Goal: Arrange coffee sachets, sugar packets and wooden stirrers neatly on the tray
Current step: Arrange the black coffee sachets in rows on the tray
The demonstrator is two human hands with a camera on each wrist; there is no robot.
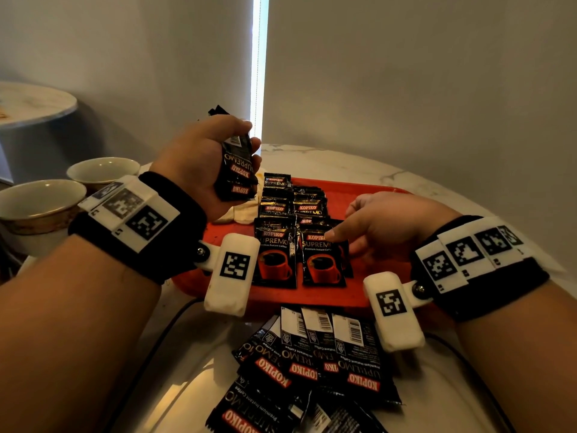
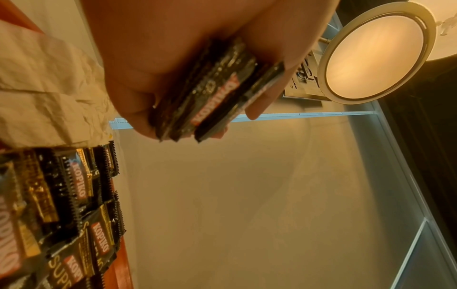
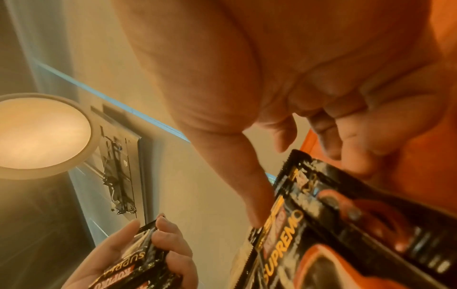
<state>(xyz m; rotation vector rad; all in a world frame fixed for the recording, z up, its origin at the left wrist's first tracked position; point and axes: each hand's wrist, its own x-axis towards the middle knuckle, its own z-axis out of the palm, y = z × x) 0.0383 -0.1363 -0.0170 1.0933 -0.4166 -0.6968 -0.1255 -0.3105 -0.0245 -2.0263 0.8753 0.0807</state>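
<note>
My left hand [image 1: 249,142] is raised over the back left of the red tray [image 1: 368,198] and grips a stack of black Kopiko coffee sachets [image 1: 235,170] edge-on [image 2: 212,93]. Two rows of sachets [image 1: 276,260] lie overlapped on the tray. My right hand [image 1: 343,242] is low over the front of the right-hand row. Its thumb lies on the top of the nearest sachet [image 1: 323,264] and its fingers curl at that sachet's right edge [image 3: 333,224]. Crumpled beige paper packets [image 1: 242,212] sit at the tray's back left. No wooden stirrers are visible.
A loose pile of coffee sachets [image 1: 312,364] lies on the marble table in front of the tray. Two empty cups [image 1: 40,201] [image 1: 103,170] stand to the left. A black cable [image 1: 165,332] crosses the table near me. A second round table [image 1: 31,104] stands far left.
</note>
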